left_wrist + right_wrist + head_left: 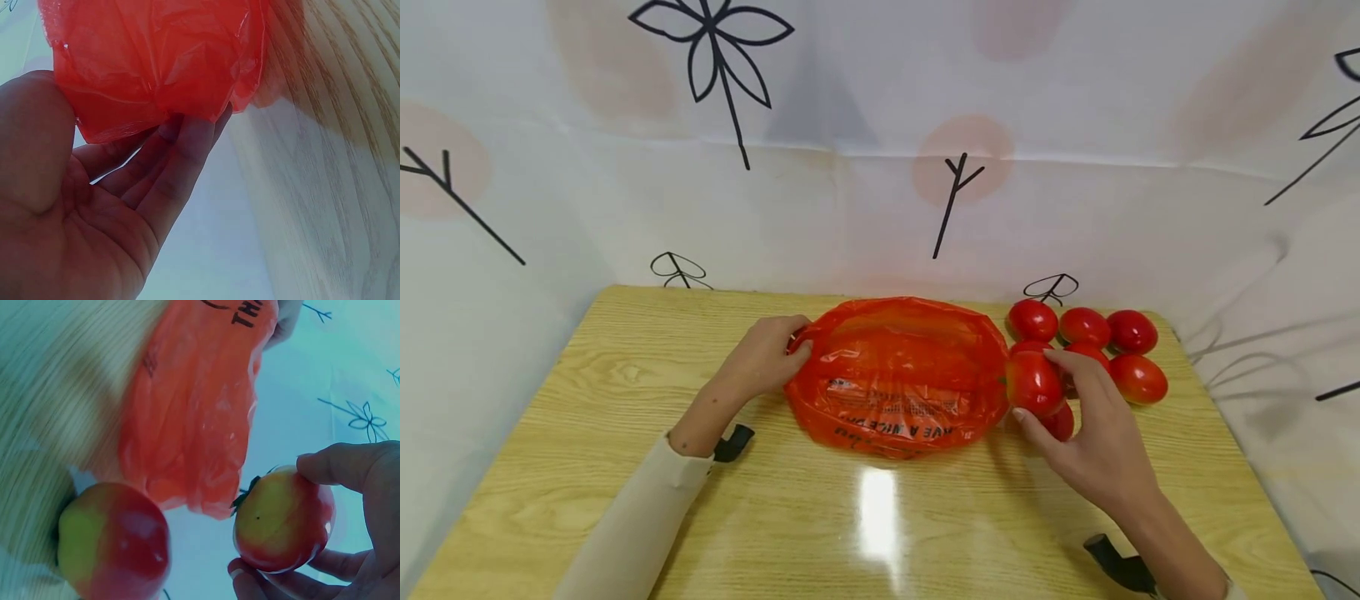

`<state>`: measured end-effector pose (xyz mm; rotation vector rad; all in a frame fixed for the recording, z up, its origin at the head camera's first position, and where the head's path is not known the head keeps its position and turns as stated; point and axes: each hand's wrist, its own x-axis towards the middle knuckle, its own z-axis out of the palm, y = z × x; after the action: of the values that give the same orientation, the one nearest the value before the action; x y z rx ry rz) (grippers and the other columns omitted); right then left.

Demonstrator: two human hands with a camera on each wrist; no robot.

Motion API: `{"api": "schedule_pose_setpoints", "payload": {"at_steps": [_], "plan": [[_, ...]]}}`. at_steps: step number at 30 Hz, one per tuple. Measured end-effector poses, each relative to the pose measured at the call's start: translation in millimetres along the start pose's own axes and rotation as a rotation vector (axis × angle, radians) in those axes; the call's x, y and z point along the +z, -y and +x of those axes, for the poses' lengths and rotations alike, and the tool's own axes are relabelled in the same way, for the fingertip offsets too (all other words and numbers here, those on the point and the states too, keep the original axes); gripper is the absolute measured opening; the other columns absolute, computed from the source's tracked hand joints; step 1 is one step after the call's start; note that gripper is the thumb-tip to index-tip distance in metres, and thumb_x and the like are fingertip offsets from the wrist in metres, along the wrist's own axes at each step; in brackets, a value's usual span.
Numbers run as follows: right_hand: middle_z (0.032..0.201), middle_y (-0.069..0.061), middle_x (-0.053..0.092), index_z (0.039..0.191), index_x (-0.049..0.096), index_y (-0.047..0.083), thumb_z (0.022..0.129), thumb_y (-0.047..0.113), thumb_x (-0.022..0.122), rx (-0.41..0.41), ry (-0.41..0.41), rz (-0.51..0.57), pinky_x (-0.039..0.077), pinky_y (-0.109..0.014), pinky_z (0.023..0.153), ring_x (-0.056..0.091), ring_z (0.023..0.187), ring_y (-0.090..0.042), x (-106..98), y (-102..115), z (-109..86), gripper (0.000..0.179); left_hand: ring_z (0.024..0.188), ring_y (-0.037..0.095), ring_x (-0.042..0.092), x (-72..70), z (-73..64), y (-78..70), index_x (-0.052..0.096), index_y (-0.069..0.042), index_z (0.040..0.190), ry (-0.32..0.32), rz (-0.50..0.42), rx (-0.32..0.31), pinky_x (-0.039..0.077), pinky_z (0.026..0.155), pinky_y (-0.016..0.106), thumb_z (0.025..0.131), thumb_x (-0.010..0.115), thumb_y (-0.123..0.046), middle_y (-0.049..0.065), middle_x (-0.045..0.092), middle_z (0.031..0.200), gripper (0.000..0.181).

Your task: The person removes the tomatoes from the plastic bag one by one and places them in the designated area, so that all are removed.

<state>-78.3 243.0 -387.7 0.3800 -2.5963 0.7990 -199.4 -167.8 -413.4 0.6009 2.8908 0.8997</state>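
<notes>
A red plastic bag [895, 367] with dark printing stands on the table, its mouth spread wide. My left hand [765, 357] holds the bag by its left rim, thumb on one side and fingers on the other; part of those fingers is hidden behind the plastic in the left wrist view. At the bag's right edge, my right hand [1097, 442] grips a red tomato [1033, 383] with a yellowish patch and a green stem, seen closely in the right wrist view. Thumb and fingers lie on opposite sides of it, above the table.
Several more red tomatoes [1138, 379] lie in a group on the table's back right, behind and beside my right hand. The light wooden table [625, 367] meets a patterned cloth wall [850, 208] at its back edge. Dark wrist-camera mounts [1122, 567] stick out from both wrists.
</notes>
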Motion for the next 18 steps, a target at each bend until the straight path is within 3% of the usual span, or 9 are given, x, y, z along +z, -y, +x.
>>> {"api": "schedule_pose_setpoints", "payload": {"at_steps": [13, 18], "plan": [[0.132, -0.016, 0.061, 0.145, 0.053, 0.0, 0.073, 0.009, 0.094, 0.024, -0.028, -0.035, 0.036, -0.005, 0.083, 0.057, 0.104, -0.028, -6, -17, -11.7, 0.084, 0.08, 0.021, 0.062, 1.5, -0.3, 1.4, 0.072, -0.002, 0.121, 0.001, 0.008, -0.003, 0.057, 0.07, 0.034, 0.102, 0.062, -0.014, 0.008, 0.074, 0.101, 0.025], [0.138, -0.016, 0.06, 0.15, 0.057, 0.008, 0.072, 0.008, 0.094, 0.021, -0.054, -0.042, 0.036, -0.004, 0.084, 0.056, 0.106, -0.027, -11, -25, -13.5, 0.086, 0.08, 0.021, 0.062, 0.9, 0.3, 1.7, 0.072, -0.002, 0.121, 0.002, 0.007, 0.003, 0.058, 0.071, 0.034, 0.103, 0.062, -0.015, 0.008, 0.074, 0.101, 0.025]]}}
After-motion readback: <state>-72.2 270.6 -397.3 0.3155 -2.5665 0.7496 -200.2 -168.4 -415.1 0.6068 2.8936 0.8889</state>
